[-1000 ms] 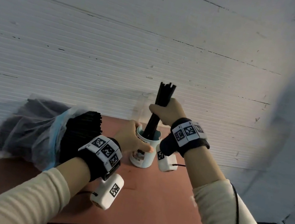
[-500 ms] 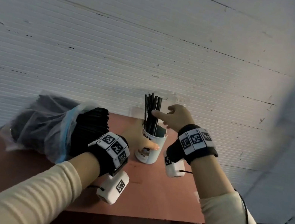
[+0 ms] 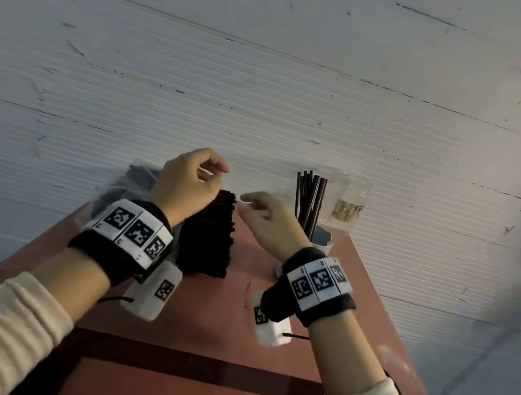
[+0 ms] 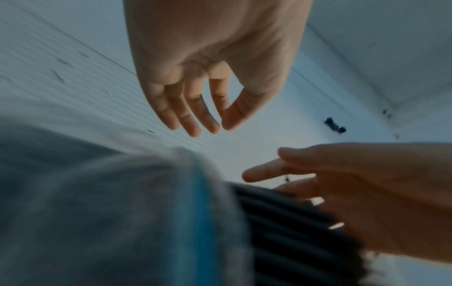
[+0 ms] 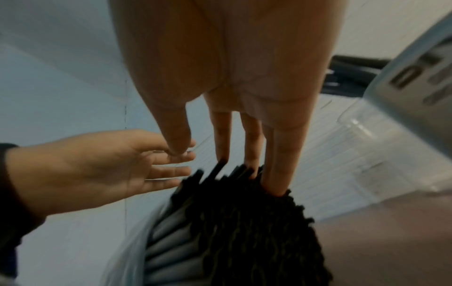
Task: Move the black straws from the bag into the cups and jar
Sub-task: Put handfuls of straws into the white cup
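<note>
Reaching with straight, slightly spread fingers, right hand touches the ends of the bagged black straws. Left hand hangs above them, fingers loosely curled, holding nothing. Bag lies on the table; a few straws already stand in the white cup, clear jar beside it.

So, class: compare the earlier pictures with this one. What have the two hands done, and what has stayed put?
The right hand let go of the straws in the cup and swung left to the bag, fingertips now on its straw ends. The left hand left the cup and rose above the bag, holding nothing. Cup, bag and table stayed put.
</note>
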A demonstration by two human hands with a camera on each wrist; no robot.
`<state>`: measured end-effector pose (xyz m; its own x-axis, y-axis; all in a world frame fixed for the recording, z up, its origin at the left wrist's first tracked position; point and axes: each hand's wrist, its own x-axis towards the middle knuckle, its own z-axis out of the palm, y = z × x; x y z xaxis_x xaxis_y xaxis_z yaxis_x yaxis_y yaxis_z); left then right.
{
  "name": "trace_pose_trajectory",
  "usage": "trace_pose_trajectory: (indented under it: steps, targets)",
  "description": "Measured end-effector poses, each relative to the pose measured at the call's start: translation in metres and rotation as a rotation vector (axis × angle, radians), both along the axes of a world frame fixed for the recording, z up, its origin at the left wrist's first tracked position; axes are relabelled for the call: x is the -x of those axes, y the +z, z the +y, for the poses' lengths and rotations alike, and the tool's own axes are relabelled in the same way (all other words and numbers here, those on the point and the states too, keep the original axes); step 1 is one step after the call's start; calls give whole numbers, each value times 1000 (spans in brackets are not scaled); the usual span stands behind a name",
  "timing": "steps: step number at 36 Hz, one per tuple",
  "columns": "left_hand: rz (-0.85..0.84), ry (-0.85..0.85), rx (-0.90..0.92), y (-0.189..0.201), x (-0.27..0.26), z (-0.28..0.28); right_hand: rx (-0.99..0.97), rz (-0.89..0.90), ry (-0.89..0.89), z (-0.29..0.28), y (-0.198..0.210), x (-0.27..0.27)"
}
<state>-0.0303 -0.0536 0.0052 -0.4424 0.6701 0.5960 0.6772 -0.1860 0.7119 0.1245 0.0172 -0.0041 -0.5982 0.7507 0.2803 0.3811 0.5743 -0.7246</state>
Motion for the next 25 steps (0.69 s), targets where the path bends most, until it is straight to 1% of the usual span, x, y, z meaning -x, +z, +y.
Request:
trace_pose_trajectory:
  steps: [3, 6, 8, 12, 16, 20, 23, 25]
  targets:
    - [41, 59, 91, -6, 25, -10, -34, -160, 64, -9, -9, 20]
    - [69, 58, 189, -17, 43, -15, -108, -204, 99, -15, -16, 34]
    - [95, 0, 251, -23, 50, -17, -141, -194, 103, -14, -20, 39]
    - [126, -65, 346, -31, 54, -23, -109, -156, 89, -5, -19, 36]
    - [88, -133, 342, -36, 59, -24, -20, -105, 103, 8, -16, 22]
    - [88, -136, 347, -36, 59, -23, 87, -22, 89, 13, -14, 13]
    - [79, -134, 349, -39, 60, -22, 94, -78, 73, 9, -16, 15]
    - [81, -127, 361, -39, 61, -20, 81, -102, 100, 5, -21, 20]
